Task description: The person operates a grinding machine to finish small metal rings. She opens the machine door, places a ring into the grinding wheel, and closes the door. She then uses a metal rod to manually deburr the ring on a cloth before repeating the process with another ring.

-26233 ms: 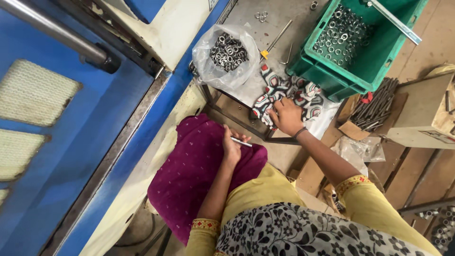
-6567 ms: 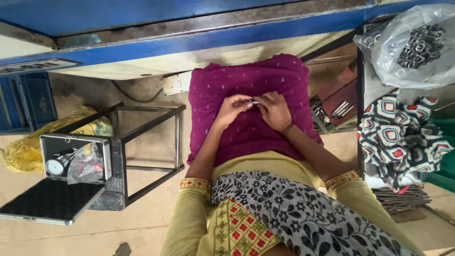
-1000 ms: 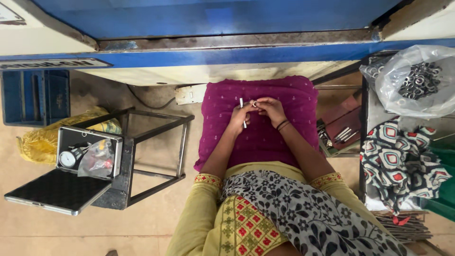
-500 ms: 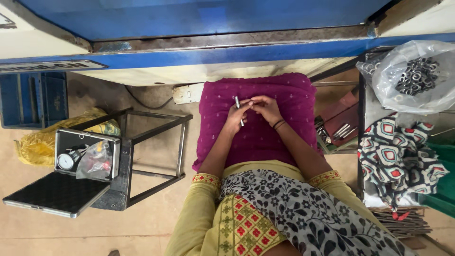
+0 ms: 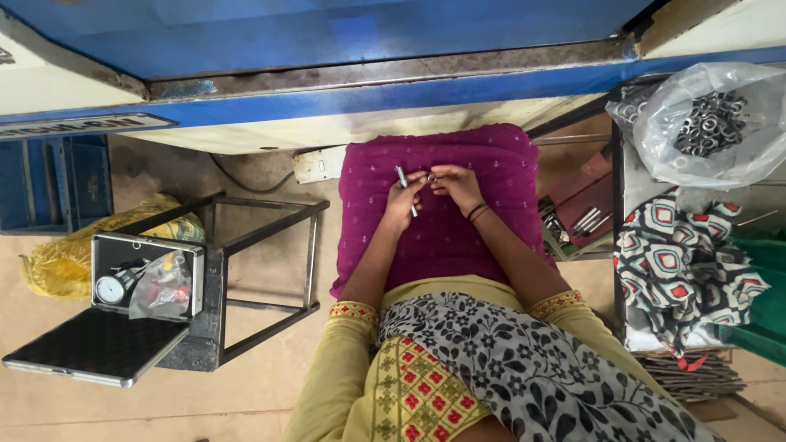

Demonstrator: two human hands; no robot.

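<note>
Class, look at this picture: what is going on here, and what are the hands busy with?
A seated person works over a magenta cloth on their lap. The left hand holds a thin metal pin upright, and the right hand pinches a small metal ring beside its top end. To the right, a clear bag of metal rings sits above a patterned cloth. To the left, an open case holds a dial gauge.

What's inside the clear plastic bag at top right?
The clear plastic bag holds a heap of small metal rings, dark grey and silvery, showing through the film. How deep the heap goes, and anything beneath it, is covered by the rings and the crumpled plastic.
</note>
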